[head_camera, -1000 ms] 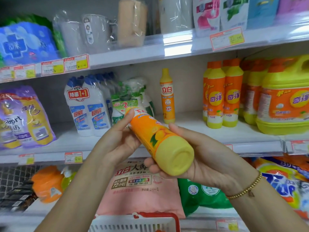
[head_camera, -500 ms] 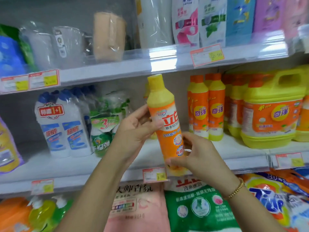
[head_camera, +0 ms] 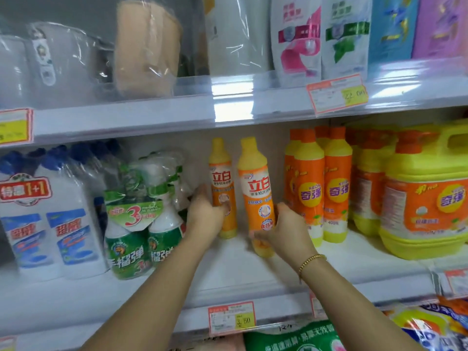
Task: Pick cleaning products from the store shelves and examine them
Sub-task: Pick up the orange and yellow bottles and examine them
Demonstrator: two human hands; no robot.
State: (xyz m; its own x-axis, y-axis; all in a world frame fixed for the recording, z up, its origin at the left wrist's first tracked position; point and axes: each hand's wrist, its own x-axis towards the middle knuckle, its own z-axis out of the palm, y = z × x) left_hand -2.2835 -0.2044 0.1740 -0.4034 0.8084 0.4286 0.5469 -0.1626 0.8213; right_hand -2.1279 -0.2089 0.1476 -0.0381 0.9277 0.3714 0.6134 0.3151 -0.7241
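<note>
While right hand (head_camera: 286, 231) clasps front bottle (head_camera: 255, 183) low and left hand (head_camera: 205, 216) wraps rear bottle (head_camera: 220, 176), the 2 judged stiff, slick, light; hold mid-label.

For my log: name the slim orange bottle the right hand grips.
The nearer bottle, right of its twin: right hand grips its lower part, left hand holds the twin.

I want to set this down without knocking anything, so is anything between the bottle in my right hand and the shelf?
Nothing visible is. The bottle in your right hand is upright over bare shelf, in the gap between the matching bottle your left hand holds and the orange bottles.
</note>
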